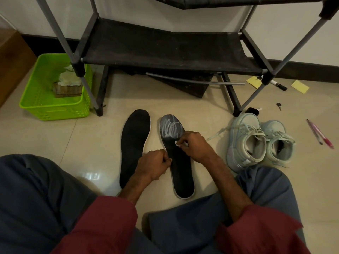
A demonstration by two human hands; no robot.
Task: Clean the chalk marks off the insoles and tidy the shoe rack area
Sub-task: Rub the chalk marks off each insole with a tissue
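Two black insoles lie side by side on the tiled floor in front of me. The left insole (134, 143) looks plain black. The right insole (180, 173) carries white chalk scribbles (171, 129) on its toe end. My right hand (194, 146) pinches a small white wad (177, 143) against the insole just below the scribbles. With curled fingers, my left hand (153, 166) pinches the insole's left edge at mid-length. The black shoe rack (161, 50) stands just beyond the insoles.
A green basket (45, 105) with rags and a brown block sits at the left. A pale blue pair of sneakers (256, 142) stands to the right. Yellow sticky notes (300, 86), a marker (278, 85), pink pens (320, 133) and a small key (279, 106) lie scattered at the right.
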